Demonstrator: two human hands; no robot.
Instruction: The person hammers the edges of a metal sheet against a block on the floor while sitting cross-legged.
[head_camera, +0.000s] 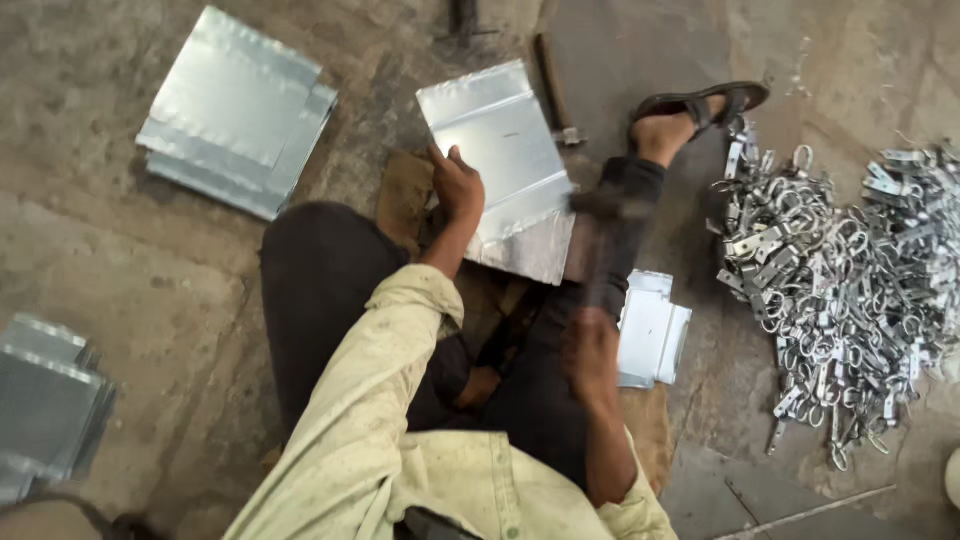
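- The left hand (458, 185) presses on the near-left edge of a shiny metal sheet (500, 150); its fingers (447, 157) are spread slightly and lie flat on top of the sheet, gripping nothing.
- The metal sheet lies on the floor in front of the seated person, between the bent knee and the sandalled foot (690, 110), its far end tilted away from the fingers.
- The right hand (590, 355) is closed around the handle of a hammer (605, 230), which is blurred; its head sits over the sheet's right edge.
- A small folded metal piece (652, 330) lies just beside the right hand.
- A stack of sheets (235, 110) lies well apart to the left, another stack (45, 405) at the left edge.
- A heap of metal clasps (850, 280) lies to the right.
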